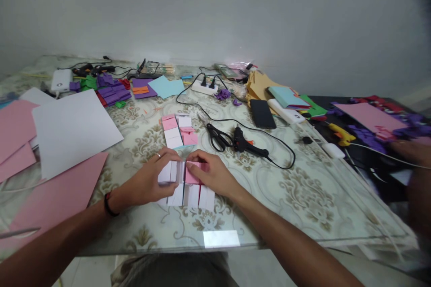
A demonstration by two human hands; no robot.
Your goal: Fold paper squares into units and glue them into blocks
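Observation:
My left hand (153, 179) is closed around a small folded white paper piece (165, 172), thumb below and fingers above. Beside it, my right hand (212, 172) pinches a folded pink paper piece (192, 175). Both pieces touch or nearly touch between my hands. Just below them, several folded white pieces (192, 196) lie side by side on the table. Beyond my hands rests a group of folded pink and white pieces (173, 136). To its right are black scissors (219, 138) and a black glue gun (249, 145).
Large white (77, 130) and pink sheets (67, 193) cover the left side. A phone (262, 114), a power strip (204, 87) and cables lie farther back. At the right, a person's blurred arm is near a yellow glue gun (341, 134) and purple paper pieces.

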